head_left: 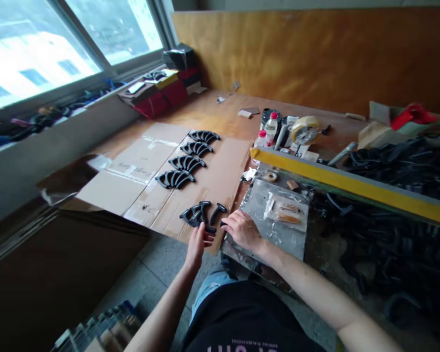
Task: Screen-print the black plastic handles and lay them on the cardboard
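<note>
My left hand (197, 244) is edge-on at the near edge of a flattened cardboard sheet (139, 166), fingers stretched toward a loose cluster of black curved plastic parts (201, 215). My right hand (242, 229) rests knuckles up beside the cluster at the corner of a grey metal plate (278, 225), fingers curled down. One fingertip touches a black part. Farther up the cardboard lie several neat fans of the same black parts (187, 161) in a row.
A yellow-edged bar (352, 186) crosses the right side, with heaps of black parts (399, 166) behind and below it. Bottles (271, 124), a tape roll (306, 128) and small items stand on the wooden table. A window ledge with clutter runs along the left.
</note>
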Tool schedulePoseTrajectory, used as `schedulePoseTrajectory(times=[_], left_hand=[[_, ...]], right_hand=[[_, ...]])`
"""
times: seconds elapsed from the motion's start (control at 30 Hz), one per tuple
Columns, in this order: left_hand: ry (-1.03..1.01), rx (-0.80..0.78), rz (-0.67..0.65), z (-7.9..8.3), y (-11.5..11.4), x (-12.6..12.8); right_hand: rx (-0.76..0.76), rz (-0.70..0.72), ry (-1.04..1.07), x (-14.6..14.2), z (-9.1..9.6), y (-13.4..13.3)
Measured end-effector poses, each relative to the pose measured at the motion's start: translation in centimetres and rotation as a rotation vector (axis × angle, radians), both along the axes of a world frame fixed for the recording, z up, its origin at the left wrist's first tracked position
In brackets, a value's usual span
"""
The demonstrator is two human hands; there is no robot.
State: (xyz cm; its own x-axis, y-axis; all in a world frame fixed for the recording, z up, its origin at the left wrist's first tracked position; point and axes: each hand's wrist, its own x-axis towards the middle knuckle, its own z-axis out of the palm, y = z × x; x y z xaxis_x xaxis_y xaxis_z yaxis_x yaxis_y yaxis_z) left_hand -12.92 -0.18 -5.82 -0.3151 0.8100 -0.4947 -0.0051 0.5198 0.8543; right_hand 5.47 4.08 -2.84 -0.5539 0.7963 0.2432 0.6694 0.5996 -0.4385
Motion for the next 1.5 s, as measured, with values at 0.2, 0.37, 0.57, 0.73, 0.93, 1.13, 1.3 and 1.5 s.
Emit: schedulePoseTrajectory(times=[0.2, 0.37, 0.57, 0.73, 0.93, 1.13, 1.3, 1.5], left_hand=[[0.321, -0.210, -0.004, -4.4, 0.6, -10.2], [0.455, -0.296, -0.153, -5.3, 2.9, -12.5], [0.677, -0.275, -0.128, -4.6, 2.3, -12.3], [0.974, 0.150, -0.182, -4.8, 0.4, -8.6], [1.208, 0.165, -0.347, -5.2, 1.7, -6.3], [1.177, 0.103, -0.346, -4.2, 2.8, -6.2], [1.162, 0.107, -0.318, -4.0, 3.6, -7.6], [1.250, 0.212, -0.367, -4.1, 6.5, -14.9]], right_hand=[[-0.243, -0.075, -0.328, -7.5, -3.3, 4.7], [-0.303, -0.136, -0.376, -10.9, -5.1, 6.4], [-0.308, -0.155, -0.311, -11.9, -5.8, 7.0], [-0.410, -0.250, -0.354, -13.3, -5.3, 6.9], [-0.452, -0.287, -0.414, -13.2, -4.7, 7.5], [-0.463, -0.215, -0.433, -12.8, -4.6, 6.9], [-0.592, -0.215, -0.239, -14.9, -5.3, 6.1], [-0.736, -0.176, 0.082, -20.1, -6.2, 5.7]])
